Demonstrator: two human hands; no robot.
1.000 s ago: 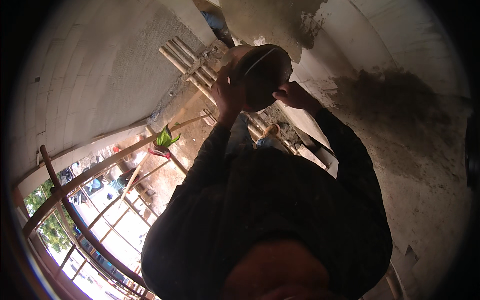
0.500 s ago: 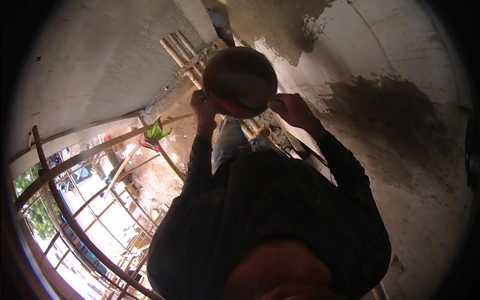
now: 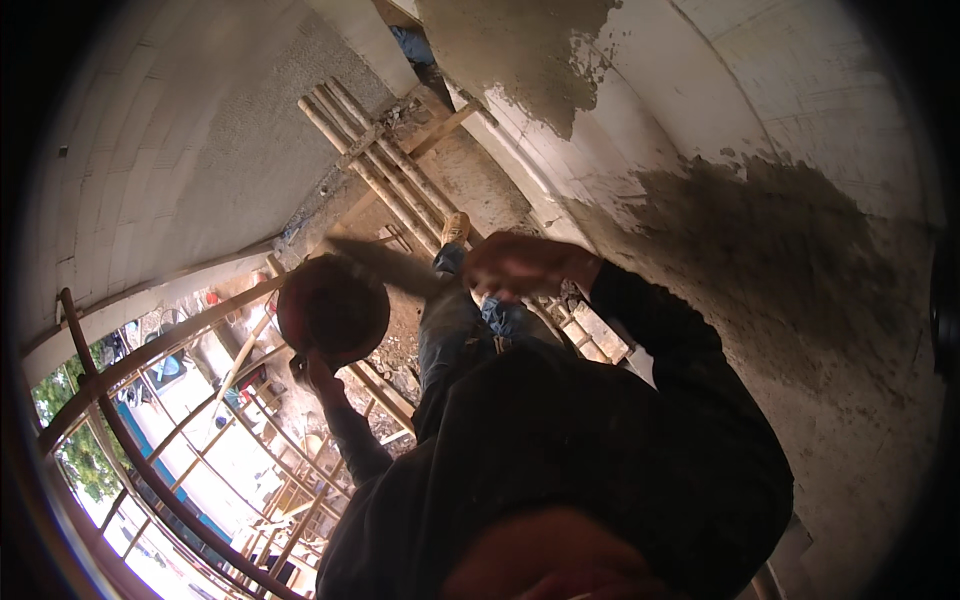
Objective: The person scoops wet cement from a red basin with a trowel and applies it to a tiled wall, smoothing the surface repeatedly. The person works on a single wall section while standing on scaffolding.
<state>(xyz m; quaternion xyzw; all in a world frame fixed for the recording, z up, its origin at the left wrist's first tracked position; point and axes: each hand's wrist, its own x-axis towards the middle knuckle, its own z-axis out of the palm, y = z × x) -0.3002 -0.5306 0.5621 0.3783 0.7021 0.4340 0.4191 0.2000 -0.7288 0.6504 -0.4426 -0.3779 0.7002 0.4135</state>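
Note:
My left hand [image 3: 318, 377] grips from below a round, reddish-brown pan [image 3: 335, 308], held out to my left at about waist height. My right hand [image 3: 515, 265] is raised in front of me and is shut on a flat, trowel-like tool [image 3: 385, 265] whose blurred blade reaches toward the pan. My dark sleeves and torso fill the lower middle of the view. My legs in jeans and one foot [image 3: 455, 228] show below the hands, standing on wooden poles.
A curved wall on the right carries a dark wet plaster patch [image 3: 790, 260], with a grey plaster patch [image 3: 530, 60] higher up. Bundled wooden scaffold poles [image 3: 375, 165] run below me. Rusty metal bars [image 3: 120, 440] and rubble on the ground lie to the left.
Both hands held the pan high in front of me. Now the pan has dropped to the left in my left hand alone, and my right hand has come off it, swinging the trowel-like tool.

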